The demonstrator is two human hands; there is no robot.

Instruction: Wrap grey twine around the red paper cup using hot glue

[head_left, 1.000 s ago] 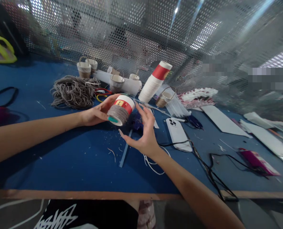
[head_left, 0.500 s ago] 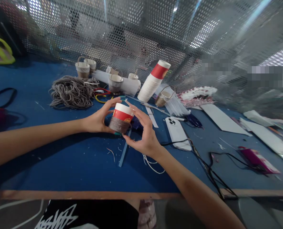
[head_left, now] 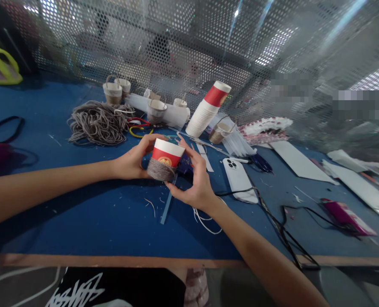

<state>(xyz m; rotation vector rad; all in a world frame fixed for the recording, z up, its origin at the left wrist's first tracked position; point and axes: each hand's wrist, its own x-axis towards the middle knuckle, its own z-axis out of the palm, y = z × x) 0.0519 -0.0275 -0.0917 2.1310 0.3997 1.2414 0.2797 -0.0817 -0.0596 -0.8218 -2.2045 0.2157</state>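
I hold a red-and-white paper cup (head_left: 164, 162) upright between both hands, just above the blue table (head_left: 80, 213). Grey cord is wound round its lower half. My left hand (head_left: 131, 161) grips the cup's left side with fingers curled behind it. My right hand (head_left: 194, 181) cups the right side and the base, thumb under the wound cord. A loose heap of the same grey cord (head_left: 98, 121) lies to the back left.
A leaning stack of paper cups (head_left: 206, 110), several small cord-wrapped cups (head_left: 112, 93) and white strips stand at the back. A white phone (head_left: 238, 178) with a black cable (head_left: 279, 226) lies to the right. A perforated metal screen closes the back.
The cup lay tilted on its side in my left hand with my right hand open beside it. Now it stands upright and both hands are closed on it.
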